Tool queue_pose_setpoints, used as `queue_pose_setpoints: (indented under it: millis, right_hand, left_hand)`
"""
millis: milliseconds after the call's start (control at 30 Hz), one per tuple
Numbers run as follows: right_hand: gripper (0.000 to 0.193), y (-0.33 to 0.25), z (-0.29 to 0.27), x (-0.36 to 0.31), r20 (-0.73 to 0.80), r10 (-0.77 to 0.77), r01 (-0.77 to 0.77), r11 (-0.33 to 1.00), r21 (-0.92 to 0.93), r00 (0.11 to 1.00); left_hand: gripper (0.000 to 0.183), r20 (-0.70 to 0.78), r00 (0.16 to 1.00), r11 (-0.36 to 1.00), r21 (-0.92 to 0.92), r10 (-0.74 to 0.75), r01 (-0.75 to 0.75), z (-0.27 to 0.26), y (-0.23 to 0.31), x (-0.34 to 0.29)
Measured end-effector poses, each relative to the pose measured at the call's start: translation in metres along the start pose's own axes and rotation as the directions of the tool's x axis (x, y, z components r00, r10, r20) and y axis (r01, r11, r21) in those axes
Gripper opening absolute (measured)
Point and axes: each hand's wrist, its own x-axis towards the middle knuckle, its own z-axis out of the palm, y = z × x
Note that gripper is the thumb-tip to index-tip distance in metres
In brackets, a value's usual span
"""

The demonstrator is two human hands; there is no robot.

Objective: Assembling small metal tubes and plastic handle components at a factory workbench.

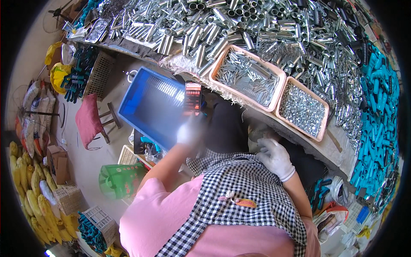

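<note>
Facing upward, presumably for viewing, a phone (193, 95) sits by the blurred left hand (191, 130), grip indeterminable, while the right hand (275, 159) has fingers apart.

No legible text, even on phone (193, 97)
</note>
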Motion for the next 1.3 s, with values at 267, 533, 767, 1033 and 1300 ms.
queue_pose_setpoints:
  millis: [267,533,767,1033,1300]
  right_hand:
    - [0.043,0.001,0.0,0.002,-0.006,-0.013,0.013,1.0,-0.003,1.0]
    - [0.042,0.009,-0.004,-0.003,-0.04,0.003,-0.005,1.0,-0.027,0.999]
    - [0.04,0.01,-0.022,-0.009,-0.089,-0.09,0.091,0.996,0.002,0.992]
    - [0.024,0.017,-0.153,-0.036,-0.489,0.066,-0.102,0.994,-0.047,0.87]
    - [0.044,0.092,-0.187,0.0,-0.651,0.381,-0.646,0.73,-0.223,0.656]
  left_hand:
    - [0.074,-0.103,0.993,0.997,0.057,0.053,-0.048,0.034,-0.039,0.012]
    - [0.073,-0.175,0.962,0.977,0.065,0.21,-0.201,0.051,-0.052,0.019]
    - [0.072,-0.112,0.984,0.989,0.036,-0.141,0.146,0.039,-0.037,0.015]
    - [0.071,-0.152,0.986,0.998,0.006,-0.067,0.069,0.028,-0.004,0.021]
    - [0.069,-0.212,0.965,0.972,-0.137,0.157,-0.189,0.016,0.023,0.002]
